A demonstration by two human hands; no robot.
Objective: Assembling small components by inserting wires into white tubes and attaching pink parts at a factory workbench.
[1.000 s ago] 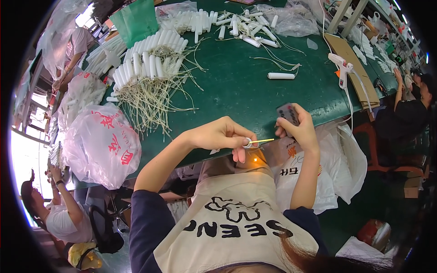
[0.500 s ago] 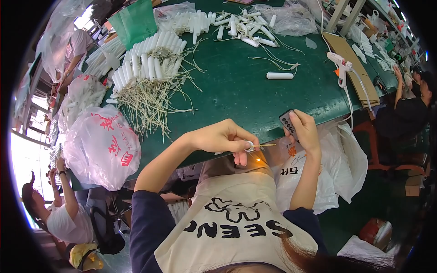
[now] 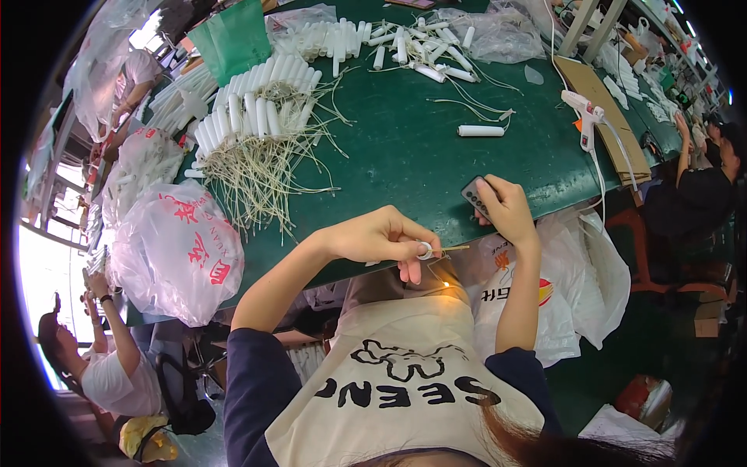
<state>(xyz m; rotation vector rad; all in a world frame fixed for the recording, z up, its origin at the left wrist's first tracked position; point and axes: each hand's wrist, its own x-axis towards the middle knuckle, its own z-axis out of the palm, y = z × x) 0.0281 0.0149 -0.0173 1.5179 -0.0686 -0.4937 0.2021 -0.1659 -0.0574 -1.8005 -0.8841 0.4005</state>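
My left hand (image 3: pixel 383 238) is closed in a pinch on a small white tube (image 3: pixel 425 251), whose round end faces right. Most of the tube is hidden by the fingers. A thin yellowish strip sticks out to the right beside it. Below it hangs a fine wire with a glowing warm-yellow light (image 3: pixel 447 285) over my lap. My right hand (image 3: pixel 510 214) grips a small dark remote control (image 3: pixel 475 198) with several round buttons, held above the table's front edge. A single white tube with wires (image 3: pixel 481 131) lies beyond it on the green table (image 3: pixel 397 159).
Many white tubes with trailing wires (image 3: pixel 261 117) are heaped at the left and back. A white glue gun (image 3: pixel 585 117) stands at the right near cardboard (image 3: pixel 603 109). Plastic bags (image 3: pixel 175 253) sit at the left edge. Co-workers (image 3: pixel 117 366) are at both sides.
My right hand with the remote control has moved slightly left and up, and the remote has tilted. The glowing light hangs a little lower. My left hand stays nearly still.
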